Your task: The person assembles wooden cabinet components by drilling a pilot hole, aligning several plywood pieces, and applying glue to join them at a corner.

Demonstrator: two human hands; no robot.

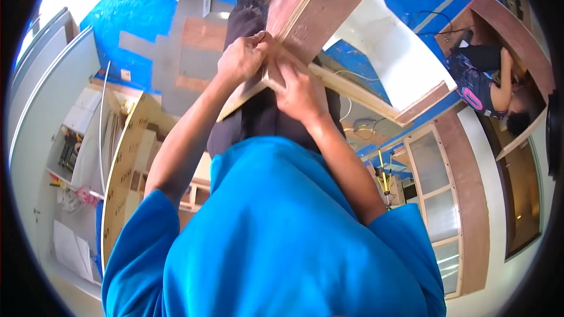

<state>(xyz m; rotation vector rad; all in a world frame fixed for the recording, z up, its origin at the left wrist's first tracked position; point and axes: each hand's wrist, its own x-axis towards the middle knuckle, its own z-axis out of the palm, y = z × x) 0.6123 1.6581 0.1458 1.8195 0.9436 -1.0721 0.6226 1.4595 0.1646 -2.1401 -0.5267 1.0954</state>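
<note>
A reddish-brown plywood assembly [329, 14] stands over my lap, its layered edges facing me. It reaches from my hands up to the top of the view. At its near corner my left hand [239, 60] has its thumb and fingers pinched together. Whatever lies between those fingertips is too small to make out. Beside it, my right hand [301, 93] grips the plywood near the same corner, its fingers lying along the surface and its thumb at the edge. A pale wooden strip [358, 97] runs off to the right from under the right hand.
Right of the plywood lies a large white sheet [390, 38] on the blue floor covering [158, 0]. Another person [479, 76] crouches inside a wooden cabinet frame [517, 17] at far right. A plywood panel [126, 167] stands at left; a glazed wooden frame [432, 170] is at lower right.
</note>
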